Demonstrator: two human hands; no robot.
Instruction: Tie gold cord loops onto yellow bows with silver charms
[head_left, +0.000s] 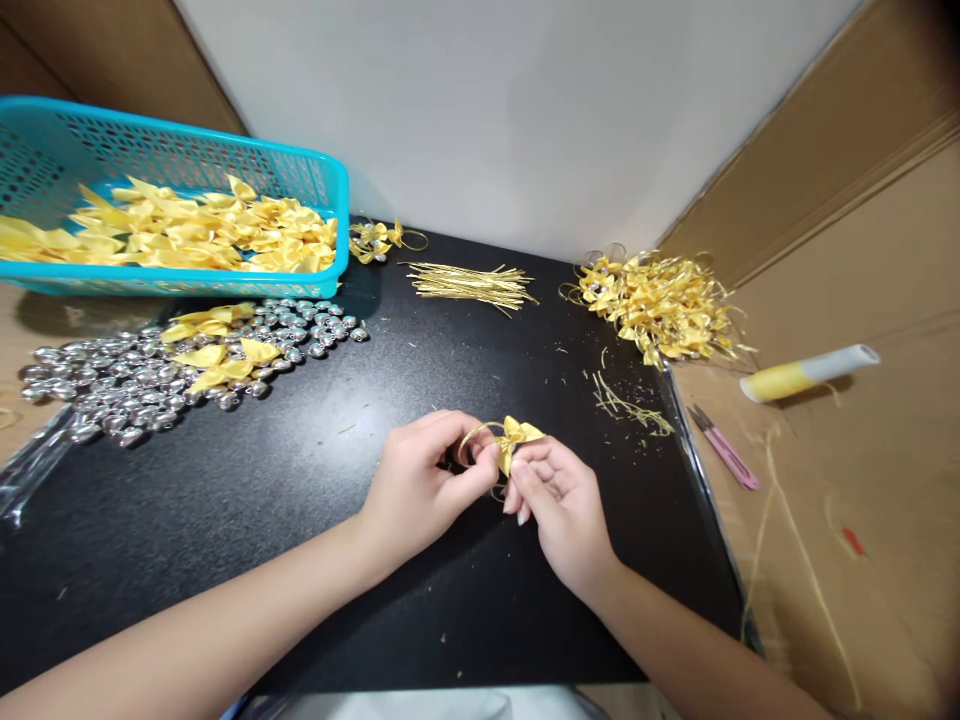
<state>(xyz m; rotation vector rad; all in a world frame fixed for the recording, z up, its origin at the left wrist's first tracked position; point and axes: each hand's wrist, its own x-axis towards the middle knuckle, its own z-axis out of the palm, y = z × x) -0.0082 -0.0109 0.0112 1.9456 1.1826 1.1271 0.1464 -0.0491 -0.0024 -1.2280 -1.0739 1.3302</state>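
Left hand (427, 470): thumb and forefinger drawn together in a pinch at the bow's left side.
Right hand (564, 505): fingers curled in, thumb nearly closed on them, gripping the bow's lower right side.
Bow (519, 432): yellow; between both sets of fingertips, just right of the left thumb tip, beyond the right thumb.
Wire (487, 425): gold, looping from the bow over the left fingers.
Table (420, 600): black, beneath both hands.
Clippings (634, 408): beyond the right hand, near the table's right edge.
Snips (726, 452): pink-handled, right of that edge.
Strips (472, 286): gold bundle, well beyond the hands.
Pile (664, 300): looped yellow bows, far right.
Beads (139, 385): silver, left; loose bows (225, 365) on top.
Basket (225, 278): blue, far left, holding yellow bows.
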